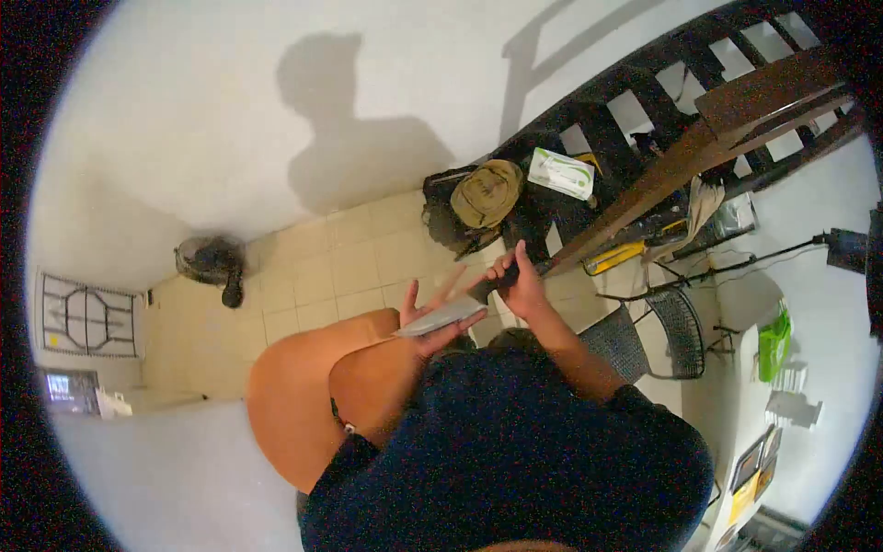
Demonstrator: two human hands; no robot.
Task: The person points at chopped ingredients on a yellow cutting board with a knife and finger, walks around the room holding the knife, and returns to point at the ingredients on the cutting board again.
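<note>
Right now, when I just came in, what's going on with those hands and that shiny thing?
A person in a dark shirt is handling what looks like a knife. The right hand grips its dark handle. The blade lies across the open left hand, which is blurred, so I can't tell whether they touch. An orange surface is beside the left arm, and a tan backpack sits farther ahead, by the dark stairs.

The pale tiled floor (349, 267) before you carries a dark bundle (210, 259) near the wall and a mesh chair (614, 348). A white box (562, 174) lies on your dark stairs (602, 138); a green bag (775, 345) seems to rest on the white table (747, 405).
</note>
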